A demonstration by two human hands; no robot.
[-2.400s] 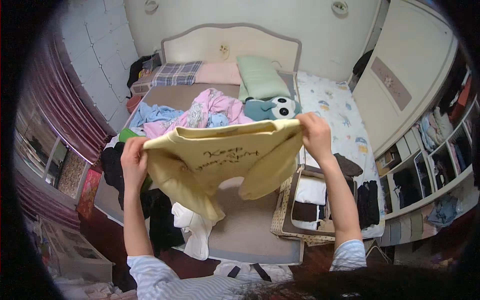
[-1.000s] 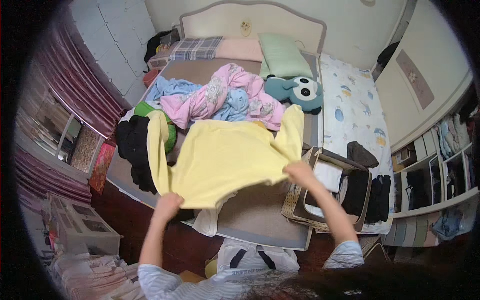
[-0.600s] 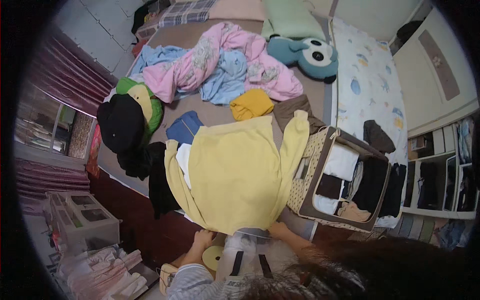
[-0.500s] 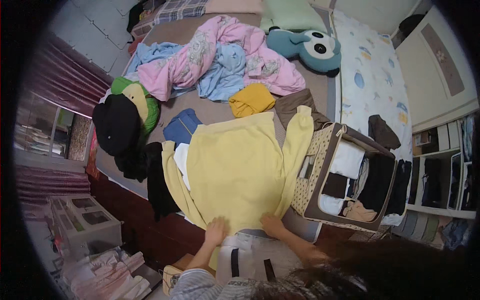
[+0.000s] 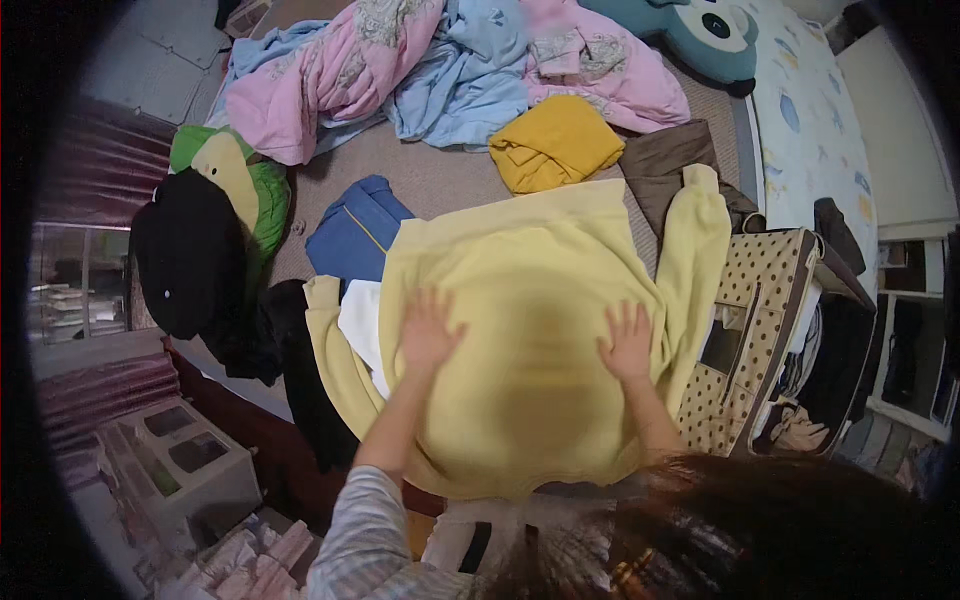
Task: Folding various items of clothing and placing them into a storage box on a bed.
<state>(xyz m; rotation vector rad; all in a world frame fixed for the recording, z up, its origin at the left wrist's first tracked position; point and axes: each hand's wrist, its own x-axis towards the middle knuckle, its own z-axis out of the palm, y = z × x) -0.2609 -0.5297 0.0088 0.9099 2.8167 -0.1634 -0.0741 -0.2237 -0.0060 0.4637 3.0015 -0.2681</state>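
Pale yellow knit spreads across the near part of the bed point(image 5: 328, 168), and we find this sweater point(image 5: 525, 340) laid flat with its wide ribbed band at the far edge and its left and right sleeves stretched along its sides; the person's left hand point(image 5: 430, 330) rests palm down toward its left edge, its fingers point(image 5: 432, 300) splayed and gripping nothing; the right hand point(image 5: 628, 340) lies likewise near the right edge, fingers spread wide on the cloth, with nothing in its grasp; between the two we see a broad stretch of knit, shadowed in the middle, giving both hands room to slide. Along the left edge, a white cloth point(image 5: 362, 328) shows between body and sleeve, while a folded blue garment point(image 5: 352, 232) sits by the ribbed corner; black clothing point(image 5: 190, 250) leans over a green plush point(image 5: 268, 205) farther left, and a strip of bed surface separates that plush from the blue garment. Just beyond the ribbed band we see a folded mustard garment point(image 5: 560, 145), with a brown one point(image 5: 668, 165) beside it; behind them, pink cloth point(image 5: 335, 75) and light blue cloth point(image 5: 460, 75) lie rumpled together. On the right, the sleeve runs close beside a polka-dotted storage box point(image 5: 742, 270), leaving little room there; whether they touch, we cannot tell; the sweater's near edge curves toward the person's lap.
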